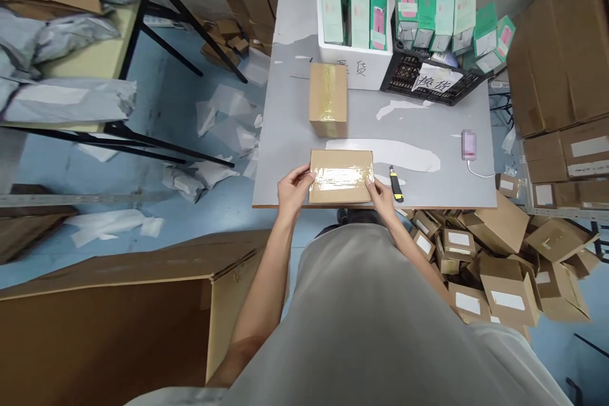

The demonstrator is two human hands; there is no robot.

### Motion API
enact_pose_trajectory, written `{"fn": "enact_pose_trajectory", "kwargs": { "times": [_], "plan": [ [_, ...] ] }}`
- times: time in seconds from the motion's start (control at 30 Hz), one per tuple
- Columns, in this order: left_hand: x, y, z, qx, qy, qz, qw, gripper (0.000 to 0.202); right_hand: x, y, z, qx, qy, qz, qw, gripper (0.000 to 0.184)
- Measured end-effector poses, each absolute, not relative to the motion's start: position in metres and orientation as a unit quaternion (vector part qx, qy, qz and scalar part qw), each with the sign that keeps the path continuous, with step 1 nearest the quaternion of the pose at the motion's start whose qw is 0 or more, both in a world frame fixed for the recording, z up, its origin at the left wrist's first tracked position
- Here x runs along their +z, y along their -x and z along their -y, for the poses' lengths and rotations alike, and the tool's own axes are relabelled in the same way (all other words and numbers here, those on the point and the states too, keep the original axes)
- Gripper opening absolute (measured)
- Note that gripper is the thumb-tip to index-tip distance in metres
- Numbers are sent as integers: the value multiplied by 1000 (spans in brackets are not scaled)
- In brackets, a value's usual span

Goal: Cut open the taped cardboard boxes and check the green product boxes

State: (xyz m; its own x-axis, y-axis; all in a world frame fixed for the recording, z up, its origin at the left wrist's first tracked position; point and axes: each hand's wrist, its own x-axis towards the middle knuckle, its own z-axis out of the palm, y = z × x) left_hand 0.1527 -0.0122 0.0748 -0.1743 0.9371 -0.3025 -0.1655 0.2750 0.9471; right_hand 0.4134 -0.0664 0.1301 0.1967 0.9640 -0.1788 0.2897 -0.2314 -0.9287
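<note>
A taped cardboard box (341, 191) lies at the front edge of the grey table, clear tape shining across its top. My left hand (294, 189) grips its left end, thumb on top. At the opposite end, my right hand (380, 195) holds the right side, its thumb near the top edge. Just right of that hand rests a yellow and black utility knife (396, 184). Behind the held box stands a second taped cardboard box (328, 100). The undersides of both hands' fingers are partly hidden by the box.
A white foam bin (354, 70) and a black crate (419, 79), both with green boxes, stand at the table's back. A small pink device (469, 144) with a cable lies right. A large open carton (212, 304) is at lower left; cardboard boxes (504, 292) pile at right.
</note>
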Motion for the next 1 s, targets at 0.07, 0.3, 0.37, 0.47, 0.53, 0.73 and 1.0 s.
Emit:
{"fn": "enact_pose_trajectory", "kwargs": {
  "times": [0.07,0.3,0.37,0.47,0.53,0.73,1.0],
  "plan": [
    [76,-152,14,511,-321,-577,551,61,125,-410,68,431,652,473,408,76],
    [95,-184,31,508,-377,-551,544,54,111,-452,92,448,660,438,414,67],
    [108,-205,38,494,-447,-515,538,52,104,-476,102,438,683,401,425,66],
    [132,-248,47,449,-573,-464,505,57,93,-511,114,434,700,325,464,66],
    [146,-281,51,411,-646,-448,462,57,87,-531,120,440,697,282,492,65],
    [165,-349,55,352,-753,-399,388,49,75,-554,135,411,706,245,522,55],
    [157,-307,55,394,-722,-420,385,52,72,-541,143,437,690,253,518,56]
  ]
}}
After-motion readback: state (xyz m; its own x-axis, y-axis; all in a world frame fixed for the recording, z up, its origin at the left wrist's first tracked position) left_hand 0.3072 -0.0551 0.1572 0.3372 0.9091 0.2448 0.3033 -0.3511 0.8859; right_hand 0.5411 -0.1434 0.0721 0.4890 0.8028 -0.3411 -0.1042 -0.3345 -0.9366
